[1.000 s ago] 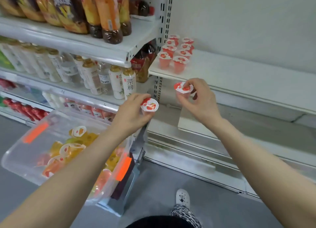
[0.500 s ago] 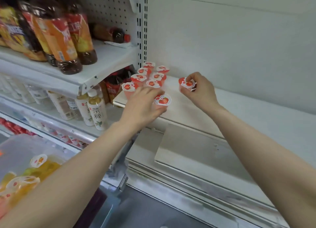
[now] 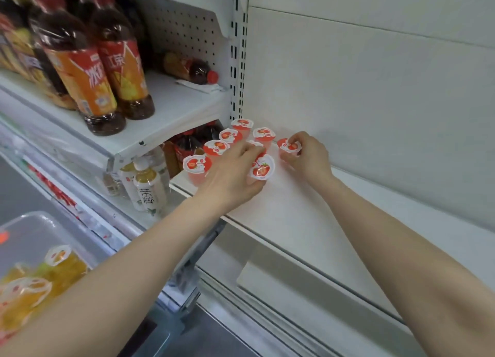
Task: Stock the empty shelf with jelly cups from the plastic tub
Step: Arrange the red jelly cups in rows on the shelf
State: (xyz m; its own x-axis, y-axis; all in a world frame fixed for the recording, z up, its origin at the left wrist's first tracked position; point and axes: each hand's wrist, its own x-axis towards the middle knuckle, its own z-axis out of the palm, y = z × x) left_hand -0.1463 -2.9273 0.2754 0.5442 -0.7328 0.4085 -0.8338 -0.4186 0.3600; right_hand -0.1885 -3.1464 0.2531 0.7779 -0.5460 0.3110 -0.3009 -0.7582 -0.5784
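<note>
Several red strawberry jelly cups (image 3: 221, 145) stand in rows at the left end of the white shelf (image 3: 300, 212). My left hand (image 3: 230, 174) grips one more red jelly cup (image 3: 263, 168), tilted, low over the shelf beside the front row. My right hand (image 3: 308, 155) pinches another red jelly cup (image 3: 288, 145) by its lid, at the shelf's back next to the rows. The clear plastic tub (image 3: 29, 233) with orange and yellow jelly cups (image 3: 53, 268) sits at the lower left.
Tea bottles (image 3: 88, 70) fill the higher shelf on the left, and small drink bottles (image 3: 146, 188) stand below it. A perforated upright post (image 3: 238, 56) divides the two bays. The white shelf runs bare to the right of the cups.
Both hands have moved further over the shelf with their cups and now sit lower, close beside the standing rows. The view has moved closer to the shelf.
</note>
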